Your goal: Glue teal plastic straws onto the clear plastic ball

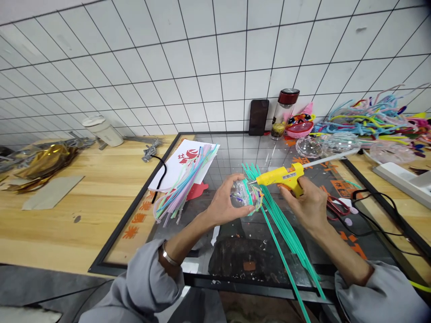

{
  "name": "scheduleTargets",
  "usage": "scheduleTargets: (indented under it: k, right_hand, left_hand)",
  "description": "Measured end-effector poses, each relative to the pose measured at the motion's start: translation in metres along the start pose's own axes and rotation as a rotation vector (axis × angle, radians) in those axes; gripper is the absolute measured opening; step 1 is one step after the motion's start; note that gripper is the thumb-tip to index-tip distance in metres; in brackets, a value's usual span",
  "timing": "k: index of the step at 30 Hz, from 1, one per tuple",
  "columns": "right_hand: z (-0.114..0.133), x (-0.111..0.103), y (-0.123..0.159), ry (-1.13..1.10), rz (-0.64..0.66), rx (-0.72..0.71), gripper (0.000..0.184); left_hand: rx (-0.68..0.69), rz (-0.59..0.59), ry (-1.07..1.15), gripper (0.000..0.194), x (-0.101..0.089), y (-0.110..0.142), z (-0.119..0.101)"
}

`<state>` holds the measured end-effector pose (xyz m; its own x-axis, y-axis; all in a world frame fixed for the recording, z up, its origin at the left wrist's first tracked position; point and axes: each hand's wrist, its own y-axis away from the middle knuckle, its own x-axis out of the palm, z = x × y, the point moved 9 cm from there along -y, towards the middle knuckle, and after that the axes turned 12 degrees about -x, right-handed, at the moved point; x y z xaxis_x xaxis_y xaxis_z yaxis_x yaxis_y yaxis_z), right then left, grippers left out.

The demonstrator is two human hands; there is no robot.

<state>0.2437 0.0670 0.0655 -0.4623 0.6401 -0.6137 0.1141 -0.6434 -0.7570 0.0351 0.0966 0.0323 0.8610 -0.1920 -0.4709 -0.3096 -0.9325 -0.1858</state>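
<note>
My left hand is closed around a clear plastic ball with colourful bits inside and a green strip round it. In my right hand is a yellow hot glue gun, a long pale glue stick poking out of its back. The gun's metal nozzle points left, right by the ball's green strip; whether it touches cannot be made out. Beneath both hands lies a bundle of green pipe cleaners, running diagonally toward the near edge of the glass sheet.
Pastel pipe cleaners lie on white paper to the left. A phone and glass bottle stand against the tiled wall. Red-handled scissors and a black cable are at right, below clear plastic shells.
</note>
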Motion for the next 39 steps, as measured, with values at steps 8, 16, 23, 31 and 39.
scheduleTargets:
  k: [8,16,23,31,39]
  right_hand:
    - [-0.002,0.006,0.006,0.001,-0.007,-0.014,0.033]
    - [0.004,-0.001,0.000,-0.005,0.008,-0.060,0.039]
    - [0.005,-0.004,-0.001,0.011,0.015,-0.052,0.039]
    - [0.004,-0.004,-0.001,0.020,0.027,-0.057,0.039]
    - [0.005,-0.004,-0.001,0.032,0.026,-0.067,0.039]
  left_hand:
    - [0.023,-0.013,0.008,0.065,-0.001,0.002,-0.004]
    - [-0.002,-0.016,0.003,0.066,-0.001,0.001,-0.002]
    - [-0.020,0.000,0.005,0.067,0.000,0.001,0.001]
    - [-0.009,-0.009,0.000,0.068,-0.001,0.001,0.000]
    - [-0.008,-0.011,-0.001,0.068,-0.001,0.001,0.000]
